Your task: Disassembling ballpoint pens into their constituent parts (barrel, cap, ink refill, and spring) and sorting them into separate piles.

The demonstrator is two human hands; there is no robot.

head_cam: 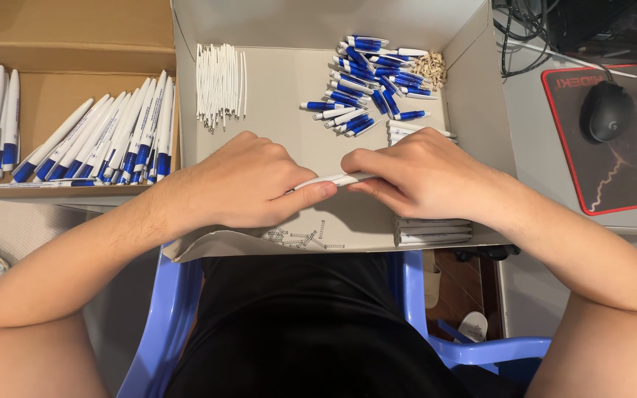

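Both hands — left [248, 180], right [418, 177] — keep a clenched grip on one white pen barrel [337, 179].

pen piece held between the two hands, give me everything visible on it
The pen piece is a slim white tube, plastic by its look, lying nearly level and rising slightly to the right, above the floor of the grey cardboard tray. Only a short middle stretch shows. The left hand pinches its left end between thumb and fingers; the right hand covers its right end. Whether it has a tip, clip or blue section cannot be told.
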